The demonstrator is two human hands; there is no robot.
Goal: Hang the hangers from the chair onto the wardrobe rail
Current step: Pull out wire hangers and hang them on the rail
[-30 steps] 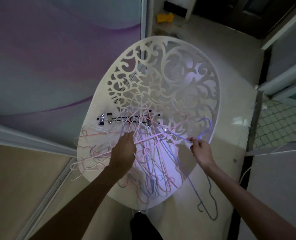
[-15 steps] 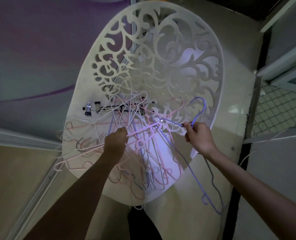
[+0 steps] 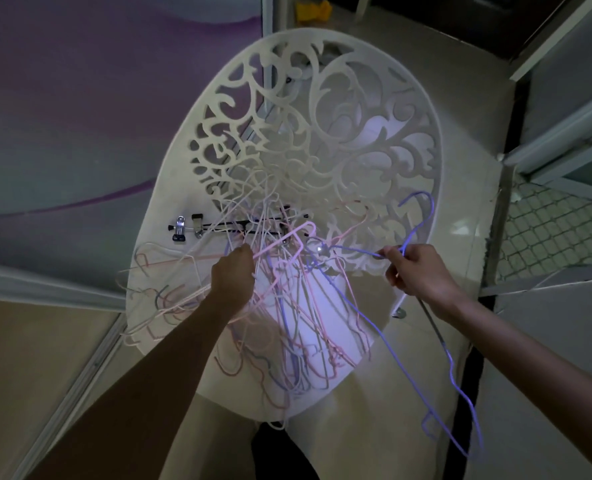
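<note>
Head view: a white plastic chair (image 3: pixel 322 109) with a scroll-cut openwork back stands on a pale tiled floor (image 3: pixel 443 46), seen from above. On its seat lies a tangled heap of thin pink, white and lilac wire hangers (image 3: pixel 287 327), several hooks poking over the seat's left and front edges.

The left hand (image 3: pixel 234 275) is down in the middle of the heap, fingers curled tight round the neck of a pink wire hanger (image 3: pixel 296 237), whose hook end rises just above the knuckles.

The right hand (image 3: pixel 417 271) is at the seat's right edge, fingers and thumb closed on a lilac wire hanger (image 3: pixel 422 348). Its hook curves up above the hand in front of the chair back, and its long body trails down past the seat's right side toward the floor, clear of the heap at the lower end.

A black bar hanger with metal clips (image 3: pixel 197 228) lies across the back of the seat, 2 clips showing at its left end, partly under the heap.

A yellow object (image 3: pixel 313 10) sits on the floor beyond the chair. A purple-swirled panel (image 3: pixel 80 98) fills the left side.
</note>
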